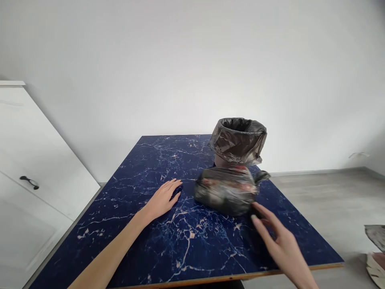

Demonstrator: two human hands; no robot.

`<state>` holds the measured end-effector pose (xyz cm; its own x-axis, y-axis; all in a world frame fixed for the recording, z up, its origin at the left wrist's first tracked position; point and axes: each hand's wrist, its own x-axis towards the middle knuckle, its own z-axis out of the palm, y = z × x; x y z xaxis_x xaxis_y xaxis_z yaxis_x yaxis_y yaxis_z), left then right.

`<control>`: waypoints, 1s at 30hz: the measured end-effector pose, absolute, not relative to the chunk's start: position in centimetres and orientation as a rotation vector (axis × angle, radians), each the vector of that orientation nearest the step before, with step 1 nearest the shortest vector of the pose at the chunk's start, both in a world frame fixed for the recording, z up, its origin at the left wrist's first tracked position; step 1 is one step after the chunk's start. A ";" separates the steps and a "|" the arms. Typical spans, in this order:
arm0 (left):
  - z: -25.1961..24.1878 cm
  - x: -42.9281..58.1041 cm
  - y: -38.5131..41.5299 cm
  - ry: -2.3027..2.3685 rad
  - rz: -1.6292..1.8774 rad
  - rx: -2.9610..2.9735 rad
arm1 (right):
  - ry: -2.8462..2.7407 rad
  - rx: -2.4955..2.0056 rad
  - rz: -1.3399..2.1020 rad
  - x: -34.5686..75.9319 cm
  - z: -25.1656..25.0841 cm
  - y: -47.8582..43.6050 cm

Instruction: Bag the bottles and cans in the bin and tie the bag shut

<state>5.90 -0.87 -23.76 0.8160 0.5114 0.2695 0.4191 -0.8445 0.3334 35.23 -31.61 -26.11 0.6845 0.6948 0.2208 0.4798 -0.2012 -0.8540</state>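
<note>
Room lies left of the bag (225, 193), lined bin (237, 145) blocking behind.

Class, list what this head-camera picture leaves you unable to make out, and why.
All in the head view:
Dark plastic bag: exact contents, veiled by its plastic and blur.
Lined container: inner floor, hidden by its near rim.
Right hand: whether it touches the bag, lost in blur.
Pale object: its full shape, cut off by the right edge.

Lit softly, brightest on the plain white wall (180, 96), dimming toward the upper right corner. Glinting on crinkled black plastic bin liner (240, 142). Motion-blurred across translucent dark plastic bag (225, 192); stretched near edges.
</note>
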 end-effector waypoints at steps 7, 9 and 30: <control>-24.2 6.3 -0.1 0.978 0.879 2.572 | -1.170 -1.608 0.534 30.9 -25.7 -29.7; -24.1 6.4 -0.1 1.028 0.991 2.506 | -1.165 -1.604 0.502 30.3 -26.2 -29.1; -20.6 7.9 -7.1 -0.032 1.426 2.922 | -1.537 -1.580 0.362 25.8 -25.1 -26.3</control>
<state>7.89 -7.13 -20.58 0.6162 -0.0659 0.7848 0.0307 -0.9937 -0.1075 25.78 -26.32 -25.11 0.1930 0.9138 0.3573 0.6586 0.1493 -0.7376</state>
